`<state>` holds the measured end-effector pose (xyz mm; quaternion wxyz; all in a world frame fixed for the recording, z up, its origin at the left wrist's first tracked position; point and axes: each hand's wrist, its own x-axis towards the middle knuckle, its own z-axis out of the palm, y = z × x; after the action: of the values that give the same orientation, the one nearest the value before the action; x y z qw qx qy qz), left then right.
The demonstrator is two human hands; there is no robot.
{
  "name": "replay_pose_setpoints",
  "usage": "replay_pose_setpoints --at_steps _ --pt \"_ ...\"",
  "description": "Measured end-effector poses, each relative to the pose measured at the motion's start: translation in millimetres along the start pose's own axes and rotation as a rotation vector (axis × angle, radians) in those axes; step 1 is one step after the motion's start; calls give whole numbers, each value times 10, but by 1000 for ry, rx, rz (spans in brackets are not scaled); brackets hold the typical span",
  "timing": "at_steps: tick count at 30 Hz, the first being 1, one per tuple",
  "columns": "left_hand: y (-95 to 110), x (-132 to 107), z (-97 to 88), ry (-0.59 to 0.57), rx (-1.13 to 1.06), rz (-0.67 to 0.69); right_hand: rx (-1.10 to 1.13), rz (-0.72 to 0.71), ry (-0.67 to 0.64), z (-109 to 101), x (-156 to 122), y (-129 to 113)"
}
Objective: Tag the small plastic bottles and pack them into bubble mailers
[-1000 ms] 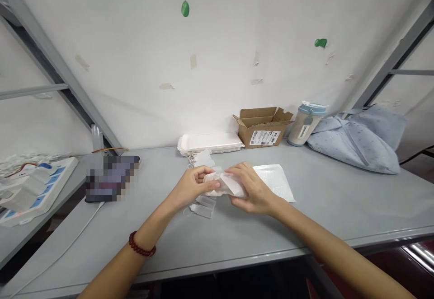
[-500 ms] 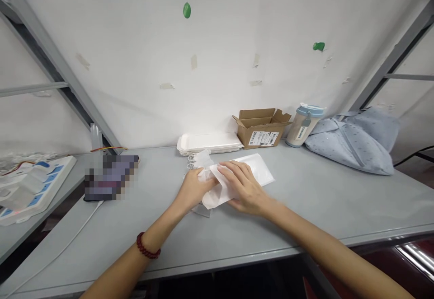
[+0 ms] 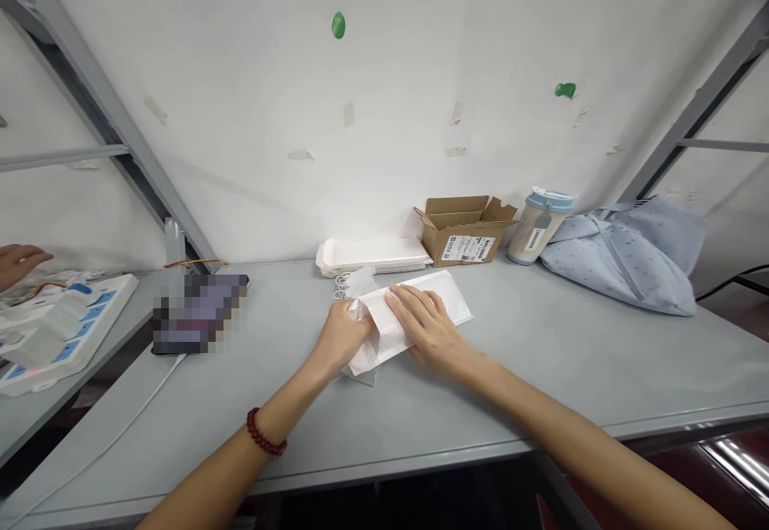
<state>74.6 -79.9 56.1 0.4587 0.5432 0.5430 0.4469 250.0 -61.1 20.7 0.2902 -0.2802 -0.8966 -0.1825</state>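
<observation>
A white padded envelope [image 3: 414,314] lies tilted above the grey table between my hands, its mouth facing left. My left hand [image 3: 344,336] is closed at that mouth, its fingertips partly hidden at the opening. Across the upper face of the envelope rests my right hand [image 3: 429,326], gripping its near side; the thumb is mostly hidden. Just behind my left hand are small clear bags with white coiled cables [image 3: 354,280]. Another clear bag [image 3: 365,375] peeks out under the envelope's left end.
Behind stand a stack of white envelopes [image 3: 372,255], an open cardboard box [image 3: 465,234], a lidded cup [image 3: 539,226] and a blue cloth bag [image 3: 625,262]. To the left lie a phone [image 3: 201,314] with a cable and a power strip [image 3: 90,326]. Another person's hand [image 3: 21,264] shows at the left edge.
The envelope's mouth has shifted a little left over my left fingers, and its folded-up flap now lies flatter. Another person's hand has come into view at the far left.
</observation>
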Motion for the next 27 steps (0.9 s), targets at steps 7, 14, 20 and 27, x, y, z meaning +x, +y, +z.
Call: replay_pose_setpoints --at_steps 7,14,20,27 --pt "51 -8 -57 -128 -205 -52 3 23 -21 3 -12 82" --pt "67 14 -129 -251 -241 -114 150 79 77 -22 -9 172" --pt "88 -10 -155 -302 -308 -36 254 191 134 -30 -21 207" --pt "121 -44 -166 -462 -352 48 259 166 233 -83 -23 258"
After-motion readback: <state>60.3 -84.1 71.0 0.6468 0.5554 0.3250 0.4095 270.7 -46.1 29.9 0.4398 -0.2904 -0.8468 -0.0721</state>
